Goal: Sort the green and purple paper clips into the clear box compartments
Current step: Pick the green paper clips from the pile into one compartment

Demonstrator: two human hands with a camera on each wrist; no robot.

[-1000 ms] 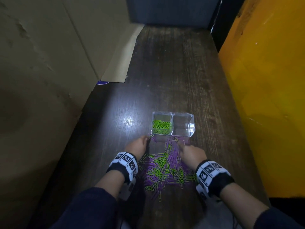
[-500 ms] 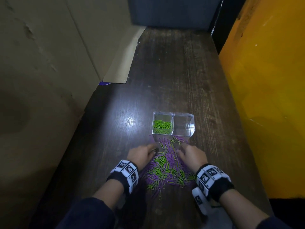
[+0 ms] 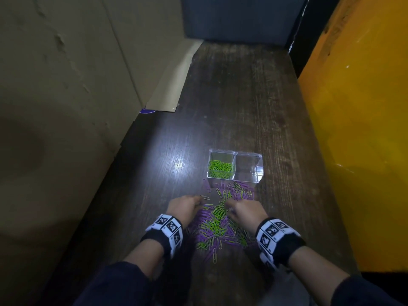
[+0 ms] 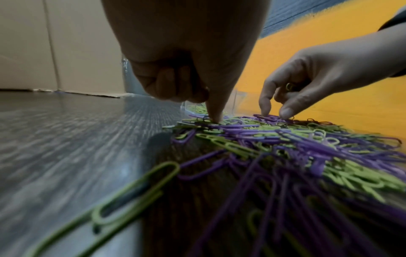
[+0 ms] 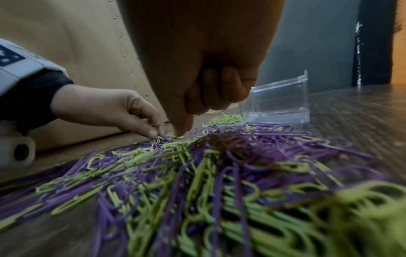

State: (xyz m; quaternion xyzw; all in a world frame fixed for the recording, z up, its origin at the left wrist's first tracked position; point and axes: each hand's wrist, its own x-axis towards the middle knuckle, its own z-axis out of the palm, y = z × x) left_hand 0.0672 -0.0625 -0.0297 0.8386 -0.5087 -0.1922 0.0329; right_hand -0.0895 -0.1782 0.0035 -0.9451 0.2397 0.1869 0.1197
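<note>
**Picking from the mixed heap, purple side not yet begun**

The step in hand looks like gathering clips from the pile of green and purple paper clips, which lies on the dark wood-grain table between the hands, just on the near side of the clear box; the box's left compartment holds green clips, its right compartment appears empty.

The left hand has its fingers curled, one fingertip pressed down into the heap's left edge; whether it grasps a clip I cannot tell; the right hand pinches at the heap with thumb and forefinger, a green clip tucked in its curled fingers.

The next move probably calls for teasing single clips free, since the thin, glossy, looped wires interlock; the box is rigid, transparent, thin-walled plastic.
</note>
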